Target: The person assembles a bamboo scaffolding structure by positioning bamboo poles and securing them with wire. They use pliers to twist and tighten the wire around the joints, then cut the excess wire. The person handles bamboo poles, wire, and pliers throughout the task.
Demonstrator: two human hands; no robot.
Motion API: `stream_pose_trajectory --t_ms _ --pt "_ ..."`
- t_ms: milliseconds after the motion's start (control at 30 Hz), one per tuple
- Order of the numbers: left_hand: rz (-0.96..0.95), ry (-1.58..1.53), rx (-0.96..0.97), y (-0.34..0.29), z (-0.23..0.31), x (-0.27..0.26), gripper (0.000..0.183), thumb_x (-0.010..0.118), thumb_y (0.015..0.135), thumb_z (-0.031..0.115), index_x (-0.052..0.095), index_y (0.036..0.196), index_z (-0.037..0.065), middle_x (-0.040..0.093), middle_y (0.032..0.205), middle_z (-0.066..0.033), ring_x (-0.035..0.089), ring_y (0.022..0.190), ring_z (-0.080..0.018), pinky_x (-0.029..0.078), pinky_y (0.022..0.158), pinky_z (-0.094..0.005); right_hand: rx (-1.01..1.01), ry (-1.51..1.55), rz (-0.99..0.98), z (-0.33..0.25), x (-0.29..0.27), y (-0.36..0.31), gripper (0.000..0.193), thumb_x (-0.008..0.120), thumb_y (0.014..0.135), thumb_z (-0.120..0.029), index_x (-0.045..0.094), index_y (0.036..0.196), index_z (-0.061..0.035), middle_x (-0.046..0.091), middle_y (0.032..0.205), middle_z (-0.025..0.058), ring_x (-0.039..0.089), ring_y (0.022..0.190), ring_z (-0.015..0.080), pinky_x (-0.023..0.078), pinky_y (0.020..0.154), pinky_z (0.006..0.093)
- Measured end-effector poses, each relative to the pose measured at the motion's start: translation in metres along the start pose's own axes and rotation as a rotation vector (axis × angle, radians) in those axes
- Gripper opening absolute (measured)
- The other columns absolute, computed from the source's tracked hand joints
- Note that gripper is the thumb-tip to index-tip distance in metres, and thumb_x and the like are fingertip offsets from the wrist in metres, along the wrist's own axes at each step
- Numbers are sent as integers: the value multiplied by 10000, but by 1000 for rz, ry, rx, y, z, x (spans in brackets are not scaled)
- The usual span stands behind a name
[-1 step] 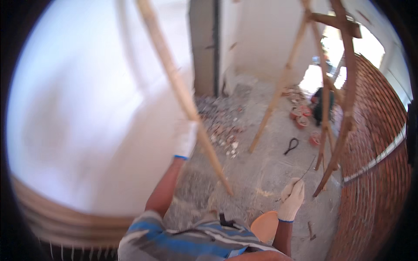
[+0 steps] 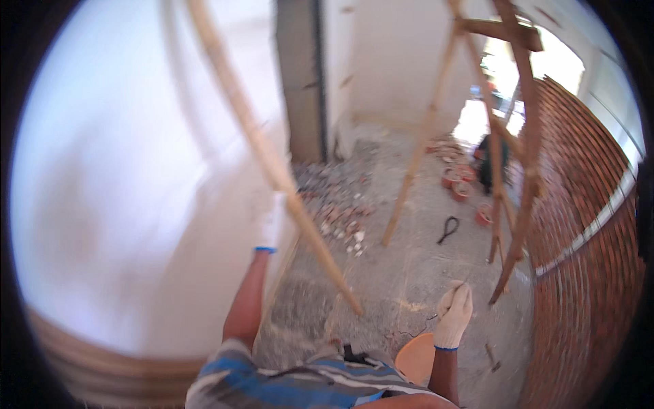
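Observation:
My left hand [image 2: 268, 223], in a white knit glove with a blue cuff, reaches forward to the pale wooden pole [image 2: 235, 99] slanting down on the left. The glove meets the pole's edge; its fingers are washed out against the white wall, so their grip is unclear. Lower right, my right hand [image 2: 453, 317], in a matching glove, is closed with the fingertips pinched together. A thin dark wire [image 2: 432, 317] shows beside this hand and seems to run from the pinch. Beneath the wrist is an orange rounded object [image 2: 414, 358], partly hidden by my arm.
Wooden trestle legs [image 2: 511, 225] stand ahead right. Broken rubble [image 2: 340, 218] lies along the wall. A dark loop [image 2: 448, 230], several reddish tubs [image 2: 461, 190] and a hammer-like tool [image 2: 492, 357] are on the concrete floor. Stacked red-brown strips [image 2: 579, 307] fill the right side.
The whole view has shifted slightly, with the surroundings sliding left. The thin wire above my right fingertips shows less now. Both hands keep nearly the same poses.

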State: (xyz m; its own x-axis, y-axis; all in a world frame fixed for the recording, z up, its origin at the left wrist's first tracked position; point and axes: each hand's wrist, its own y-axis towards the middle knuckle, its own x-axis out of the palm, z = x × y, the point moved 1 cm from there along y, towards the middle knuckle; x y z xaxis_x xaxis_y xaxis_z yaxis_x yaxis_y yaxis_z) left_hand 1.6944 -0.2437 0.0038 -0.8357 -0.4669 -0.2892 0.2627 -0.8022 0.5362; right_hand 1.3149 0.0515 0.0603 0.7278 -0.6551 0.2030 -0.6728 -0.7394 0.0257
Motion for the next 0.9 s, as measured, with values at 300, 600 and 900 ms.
stream_pose_trajectory --t_ms 300,600,900 --pt "-30 -519 -189 164 -49 29 645 740 1028 353 494 1492 -22 673 1209 -105 667 1089 -231 538 1009 -371 -28 -75 185 -6 -12 -19 278 525 1144 -248 670 1144 -10 486 779 -56 427 671 38 345 586 251" --pt "-418 -976 -10 33 115 104 724 705 1020 538 516 1472 5 689 1022 -106 677 920 -207 575 808 -369 21 -82 283 8 -47 0 284 533 1138 -253 696 1146 -21 533 834 -53 478 743 49 405 660 256" --pt "-577 -984 -129 -34 266 213 276 716 997 169 629 1183 -16 720 932 -87 708 822 -167 587 745 -334 5 -199 184 -13 -86 28 275 536 1110 -206 704 1089 10 561 833 -35 504 753 74 429 678 280"
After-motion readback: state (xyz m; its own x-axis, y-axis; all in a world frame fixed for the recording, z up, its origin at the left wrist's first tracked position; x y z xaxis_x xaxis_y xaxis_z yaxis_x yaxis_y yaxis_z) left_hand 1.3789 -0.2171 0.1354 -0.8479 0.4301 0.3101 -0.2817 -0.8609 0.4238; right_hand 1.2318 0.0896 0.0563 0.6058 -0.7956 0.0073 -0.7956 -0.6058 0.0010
